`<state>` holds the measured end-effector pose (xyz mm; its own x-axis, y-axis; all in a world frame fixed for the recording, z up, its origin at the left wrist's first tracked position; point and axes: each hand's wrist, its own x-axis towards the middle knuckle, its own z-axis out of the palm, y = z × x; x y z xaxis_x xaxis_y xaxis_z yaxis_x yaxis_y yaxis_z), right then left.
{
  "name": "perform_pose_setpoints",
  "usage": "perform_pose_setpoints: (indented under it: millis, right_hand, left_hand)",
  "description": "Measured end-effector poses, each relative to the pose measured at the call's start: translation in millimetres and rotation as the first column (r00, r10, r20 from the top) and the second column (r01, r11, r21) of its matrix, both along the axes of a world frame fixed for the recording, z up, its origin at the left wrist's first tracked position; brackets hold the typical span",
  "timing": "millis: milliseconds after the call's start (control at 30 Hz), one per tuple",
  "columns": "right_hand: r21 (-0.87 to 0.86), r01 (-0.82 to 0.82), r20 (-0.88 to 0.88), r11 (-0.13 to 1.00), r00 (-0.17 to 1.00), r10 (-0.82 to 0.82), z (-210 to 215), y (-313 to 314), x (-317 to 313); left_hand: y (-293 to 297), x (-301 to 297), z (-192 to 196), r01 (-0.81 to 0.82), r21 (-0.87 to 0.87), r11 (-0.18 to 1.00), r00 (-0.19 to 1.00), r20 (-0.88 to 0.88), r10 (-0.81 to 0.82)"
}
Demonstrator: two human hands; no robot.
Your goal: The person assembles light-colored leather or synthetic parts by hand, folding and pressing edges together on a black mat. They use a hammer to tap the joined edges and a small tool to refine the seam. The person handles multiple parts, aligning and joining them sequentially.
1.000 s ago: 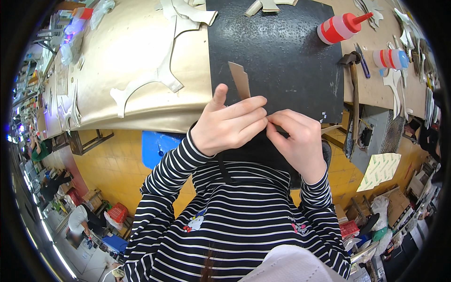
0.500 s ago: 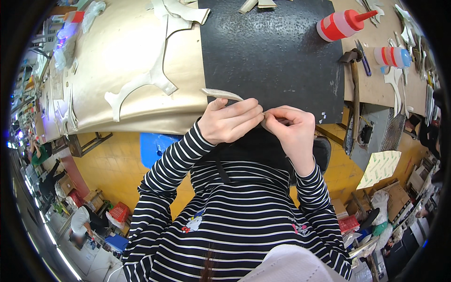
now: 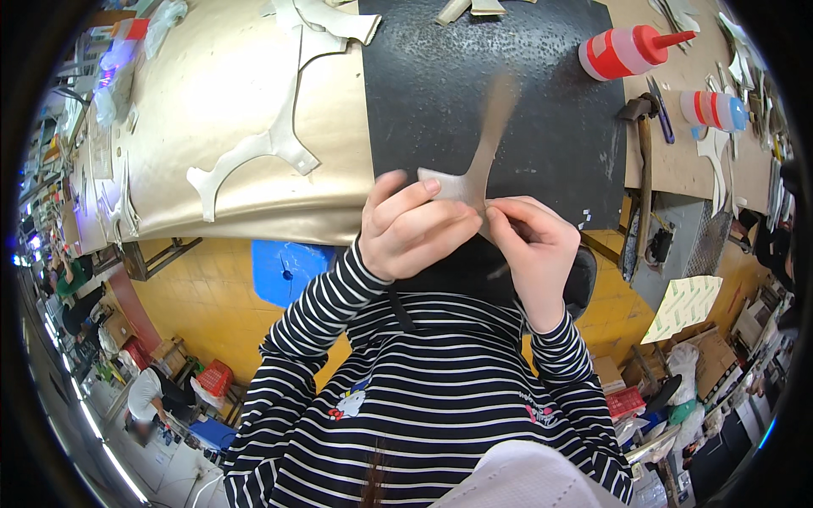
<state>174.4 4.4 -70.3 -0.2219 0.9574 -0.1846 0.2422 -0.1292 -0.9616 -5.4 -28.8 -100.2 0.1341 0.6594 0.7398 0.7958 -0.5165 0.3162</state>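
Observation:
A pale, branching cut piece (image 3: 479,171) of leather-like material is held between my two hands, over the near edge of a black board (image 3: 423,110). One long arm of it points away from me and is blurred. My left hand (image 3: 417,227) grips the piece from the left, its fingers bent over the lower part and the thumb side hidden. My right hand (image 3: 539,247) pinches the lower edge between thumb and forefinger, close to the left fingertips. Further left, a similar branching piece (image 3: 279,140) rests on the gold sheet (image 3: 186,102).
At the far right stand a red-banded squeeze bottle (image 3: 622,52) and a smaller blue-capped bottle (image 3: 716,111). A hammer (image 3: 644,152) and snips with a dark handle (image 3: 662,114) lie beside the board. A blue stool (image 3: 288,271) is below the table. Other people are in the left background.
The cut piece has swung up from lying edge-on over my left hand, so its long arm now points away. My right hand has shifted slightly right and nearer; my left fingers have bent.

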Motion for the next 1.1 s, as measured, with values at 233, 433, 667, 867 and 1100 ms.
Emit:
perform_pose_setpoints:
  millis: [233, 433, 667, 867, 1100]
  right_hand:
    - [0.083, -0.063, 0.017, 0.995, 0.998, 0.061, 5.8, -4.4, -5.6]
    - [0.246, -0.132, 0.122, 0.960, 0.987, 0.104, 14.4, -7.3, -10.9]
    - [0.444, -0.215, 0.258, 0.870, 0.960, 0.105, 21.6, -11.4, -20.3]
    - [0.571, -0.378, 0.421, 0.729, 0.897, 0.135, 24.6, -8.1, -23.4]
    - [0.608, -0.402, 0.391, 0.684, 0.902, 0.183, 20.4, -3.2, -26.6]
  left_hand:
    - [-10.0, 19.1, 28.0, 0.138, -0.585, 0.799, 0.838, 0.500, 0.221]
    - [-13.5, 21.0, 40.7, 0.180, -0.656, 0.733, 0.750, 0.574, 0.329]
    - [-19.8, 22.5, 41.9, 0.113, -0.632, 0.767, 0.712, 0.590, 0.381]
    - [-25.0, 18.7, 45.1, -0.085, -0.559, 0.825, 0.895, 0.320, 0.310]
    - [-25.3, 21.2, 44.9, -0.065, -0.599, 0.798, 0.767, 0.482, 0.424]
